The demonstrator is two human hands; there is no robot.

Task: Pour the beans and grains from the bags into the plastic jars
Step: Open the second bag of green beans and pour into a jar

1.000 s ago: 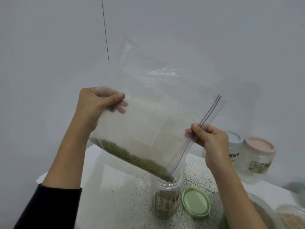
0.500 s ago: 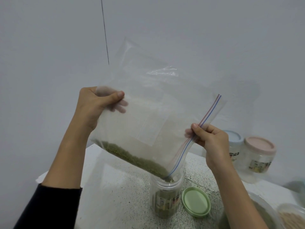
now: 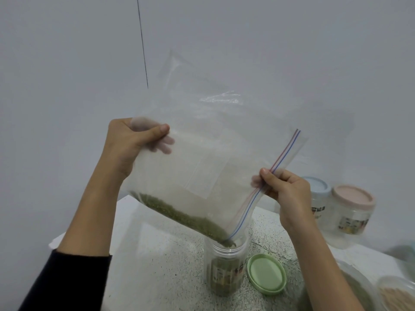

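Above the speckled table (image 3: 170, 261), a clear zip bag (image 3: 213, 153) hangs tilted, its lowest corner dipped into the mouth of an open jar (image 3: 225, 265). Left hand (image 3: 132, 142) grips the bag's upper edge, thumb in front and fingers behind the plastic; right hand (image 3: 287, 187) pinches it at the red-and-blue zip strip. Green beans (image 3: 179, 212) lie along the bag's low side — some at the jar's mouth, more inside the jar. Just beside the jar lies a green lid (image 3: 267, 274). Two lidded jars — blue-topped (image 3: 318, 194) and pink-topped (image 3: 352, 212) — stand at the right.
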